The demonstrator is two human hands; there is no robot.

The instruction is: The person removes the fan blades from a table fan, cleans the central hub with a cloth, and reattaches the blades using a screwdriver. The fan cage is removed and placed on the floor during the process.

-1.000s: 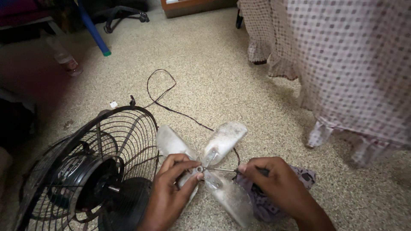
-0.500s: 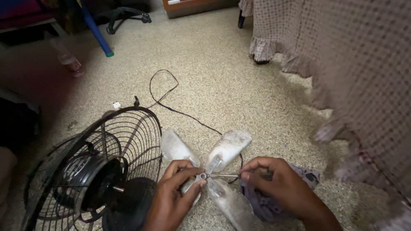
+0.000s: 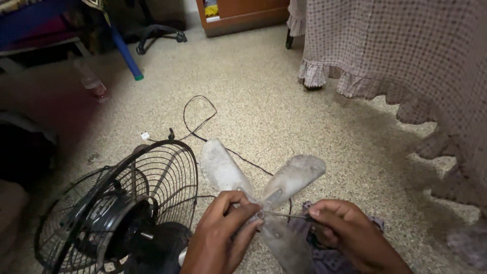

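Far left of the hands, a black wire fan guard (image 3: pixel 119 203) stands tilted on the floor (image 3: pixel 264 86), with the dark motor (image 3: pixel 127 228) showing behind its bars. It lies just beside the left hand (image 3: pixel 223 238), close to the wrist. A thin black cord (image 3: pixel 200 122) loops across the floor beyond the guard and runs back toward the hands.

The left hand is closed around the hub of a dusty, pale fan blade (image 3: pixel 284 185), fingers curled over the middle where the blades meet. One blade reaches up and away to the left of that hand, another up and to the right, and a third points down between the two hands.

The right hand (image 3: pixel 350 236) sits just right of the hub, its fingers pinched on a thin metal rod (image 3: pixel 284 215) whose far end meets the hub at the left hand's fingertips. Under the right hand lies a patterned cloth (image 3: pixel 324 259), partly hidden by the palm.

Well beyond the right hand, a checked, frilled fabric (image 3: pixel 406 56) hangs down to the floor. Far ahead of both hands stands a brown wooden cabinet (image 3: pixel 243 12), and off to the left, a blue pole (image 3: pixel 124 53).
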